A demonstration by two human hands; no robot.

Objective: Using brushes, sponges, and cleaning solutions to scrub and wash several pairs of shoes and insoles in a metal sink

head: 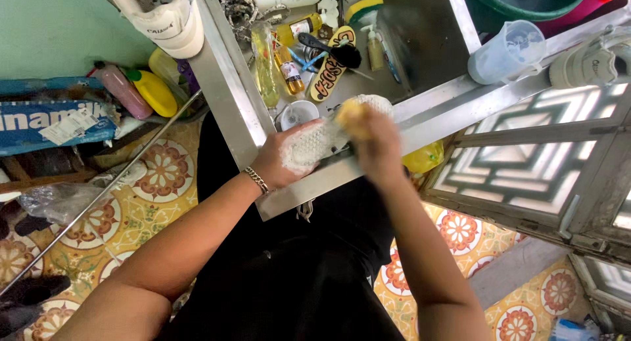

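While the fingers of the left hand (279, 162) were curled tight around the heel end of a white shoe (322, 137), the right hand (374, 144) was closed on a yellow sponge (351, 117) and pressed it onto the top of the shoe. The picture was a bit blurry there, so I could not tell how each right finger sat. A chain bracelet (257, 180) hung on the left wrist. The shoe was held over the front edge of a metal sink (315, 180), just above the rim.

To scrub well, I think the left hand should hold the shoe firm so it cannot twist, and the sponge should rub in small strokes over the bumpy cloth, with the drips falling into the sink.

Farther out, a small white cup (299, 112), a black brush (335, 50) and yellow bottles (292, 71) lay in the sink. A clear jug (506, 52) and another white shoe (585, 64) sat on the ledge to the right. Below was a flower-pattern floor (158, 183).
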